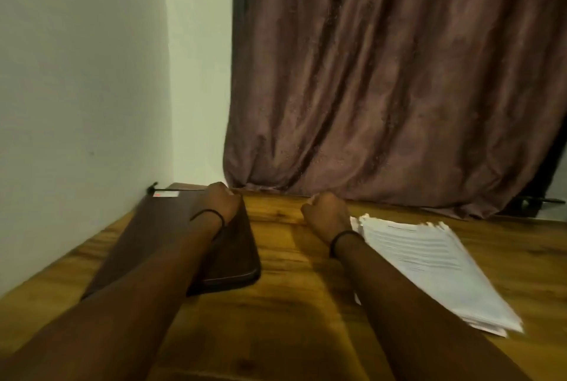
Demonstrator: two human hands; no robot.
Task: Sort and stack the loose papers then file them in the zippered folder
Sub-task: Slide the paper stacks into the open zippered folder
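left hand [222, 200]: fist, fingers curled, nothing held, over far end of folder | right hand [325, 212]: fist, nothing held, just left of papers | zippered folder [144, 227]: dark brown, flat, closed, left on wooden surface [291, 261] by wall [76, 73] | papers [429, 264]: loose white stack, right side | curtain [383, 73] behind

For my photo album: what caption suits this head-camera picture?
Curled left hand over a closed brown folder, curled right hand beside stacked papers, on a wooden table.
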